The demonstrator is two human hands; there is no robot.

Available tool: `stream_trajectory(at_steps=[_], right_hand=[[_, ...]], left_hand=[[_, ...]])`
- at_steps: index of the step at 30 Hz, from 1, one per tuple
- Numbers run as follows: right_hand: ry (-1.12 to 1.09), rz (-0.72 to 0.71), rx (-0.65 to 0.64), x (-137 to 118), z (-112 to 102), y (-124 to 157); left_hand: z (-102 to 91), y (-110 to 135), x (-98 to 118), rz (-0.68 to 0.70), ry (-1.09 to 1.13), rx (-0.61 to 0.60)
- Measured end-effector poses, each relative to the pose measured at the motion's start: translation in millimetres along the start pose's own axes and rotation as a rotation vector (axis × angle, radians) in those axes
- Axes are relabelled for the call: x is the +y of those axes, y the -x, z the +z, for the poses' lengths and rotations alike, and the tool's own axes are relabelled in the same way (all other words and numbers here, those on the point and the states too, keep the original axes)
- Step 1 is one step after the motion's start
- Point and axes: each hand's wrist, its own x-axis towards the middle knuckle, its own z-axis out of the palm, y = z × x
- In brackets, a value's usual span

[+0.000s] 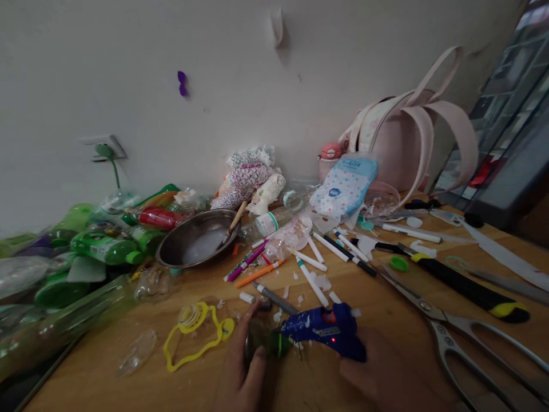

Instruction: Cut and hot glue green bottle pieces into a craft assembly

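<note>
Blue pistol-shaped plastic glue gun (319,326) sits low in the frame, just right of centre, with our right hand (377,366) wrapped around its handle. Shadow swallows the fingers, so we cannot tell whether one presses the trigger. Its long axis, the barrel, lies nearly level, dipping slightly leftward: the nozzle points left, the handle slopes to the lower right, and a pale stub shows at the rear.

Our left hand (242,366), thumb and fingers drawn narrow, holds a short clear plastic piece with a dark green end (278,344). We judge that this grip steadies the piece and leaves its green end exposed to the nozzle; whether they touch, we cannot tell.

Around us on the pale wooden bench (193,395), the large silver metal scissors (424,305) at lower right, the slim white and coloured markers (312,281) near centre and the flat yellow plastic loop (206,348) at lower left probably lie there for easy reach.
</note>
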Motion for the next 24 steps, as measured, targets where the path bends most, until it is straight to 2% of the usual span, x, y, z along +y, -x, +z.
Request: stream_trajectory(at_steps=[3, 8, 13, 18, 21, 24], right_hand=[[-0.030, -0.041, -0.014, 1, 1, 0], [0.016, 0.029, -0.002, 5, 3, 1], [0.008, -0.025, -0.005, 3, 2, 0], [0.000, 0.021, 0.026, 5, 7, -3], [0.049, -0.001, 0.011, 7, 10, -9], [0.009, -0.061, 0.033, 7, 10, -10]], left_hand=[[-0.5, 0, -3, -0.007, -0.019, -0.010], [0.7, 1, -3, 0.011, -0.019, 0.006], [-1.0, 0, -1, -0.004, -0.017, -0.034], [-2.0, 0, -3, 0.015, 0.002, 0.002], [0.4, 2, -3, 0.019, -0.005, -0.024], [4.4, 3, -3, 0.051, 0.015, 0.040]])
